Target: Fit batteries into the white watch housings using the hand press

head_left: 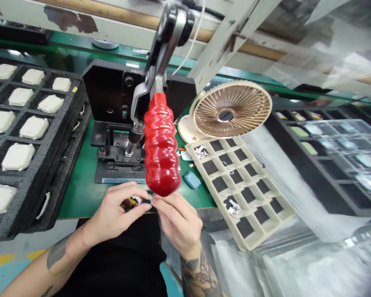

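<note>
My left hand (117, 210) is closed around a small white part with a yellow patch (134, 201), held above the front edge of the green table. Close beside it, my right hand (179, 218) is closed in a pinch where the fingertips of both hands nearly meet. A tiny dark blue bit shows between them; the rest is hidden by fingers. Directly over the hands hangs the red grip (161, 144) of a toggle clamp, covering part of the right fingers. The clamp belongs to a black press fixture (120, 167) behind the hands. A blue-grey casing (192, 180) lies to the right.
Foam trays (27, 189) with several white casings stand at the left. A beige compartment tray (244, 243) with small white parts lies right, below a round fan (231, 109). Farther right are a black tray (327, 194) with a clear cover and plastic bags (309, 264).
</note>
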{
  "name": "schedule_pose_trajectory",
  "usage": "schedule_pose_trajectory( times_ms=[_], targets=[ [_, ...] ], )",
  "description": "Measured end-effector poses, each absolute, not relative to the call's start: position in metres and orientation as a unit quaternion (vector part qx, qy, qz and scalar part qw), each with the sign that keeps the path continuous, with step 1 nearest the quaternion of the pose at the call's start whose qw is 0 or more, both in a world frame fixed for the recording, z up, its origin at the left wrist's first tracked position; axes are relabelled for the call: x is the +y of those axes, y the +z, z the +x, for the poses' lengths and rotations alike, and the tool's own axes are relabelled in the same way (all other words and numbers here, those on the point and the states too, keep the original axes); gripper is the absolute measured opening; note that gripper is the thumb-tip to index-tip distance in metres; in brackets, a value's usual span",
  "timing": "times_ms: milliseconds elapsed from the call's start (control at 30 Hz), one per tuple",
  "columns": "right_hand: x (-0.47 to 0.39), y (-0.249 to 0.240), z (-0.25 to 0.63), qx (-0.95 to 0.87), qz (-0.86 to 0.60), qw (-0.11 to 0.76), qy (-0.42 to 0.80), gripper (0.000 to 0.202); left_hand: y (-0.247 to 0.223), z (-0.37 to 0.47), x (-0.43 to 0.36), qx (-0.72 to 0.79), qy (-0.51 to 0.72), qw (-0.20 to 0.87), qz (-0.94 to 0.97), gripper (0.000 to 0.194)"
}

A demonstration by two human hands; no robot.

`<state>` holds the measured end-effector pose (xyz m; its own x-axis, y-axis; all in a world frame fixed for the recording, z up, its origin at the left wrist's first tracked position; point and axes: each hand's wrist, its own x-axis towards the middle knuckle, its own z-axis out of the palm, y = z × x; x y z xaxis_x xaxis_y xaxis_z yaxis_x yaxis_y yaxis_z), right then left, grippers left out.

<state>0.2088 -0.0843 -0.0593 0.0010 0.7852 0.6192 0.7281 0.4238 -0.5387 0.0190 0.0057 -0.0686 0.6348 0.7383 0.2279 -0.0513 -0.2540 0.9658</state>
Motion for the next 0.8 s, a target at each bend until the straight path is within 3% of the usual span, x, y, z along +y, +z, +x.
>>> schedule_pose_trajectory(
  times_ms=[300, 800],
  targets=[
    [-0.0870, -0.0624, 0.2110, -0.716, -0.517, 0.467, 0.036, 0.036, -0.0700, 0.0184, 0.0046, 0.228, 0.370, 0.550, 0.713, 0.017],
    [-0.0885, -0.0672, 0.2070, -0.739, -0.495, 0.457, 0.008, 0.031, -0.0687, 0.0193, 0.0051, 0.254, 0.405, 0.534, 0.698, 0.011]
  ],
)
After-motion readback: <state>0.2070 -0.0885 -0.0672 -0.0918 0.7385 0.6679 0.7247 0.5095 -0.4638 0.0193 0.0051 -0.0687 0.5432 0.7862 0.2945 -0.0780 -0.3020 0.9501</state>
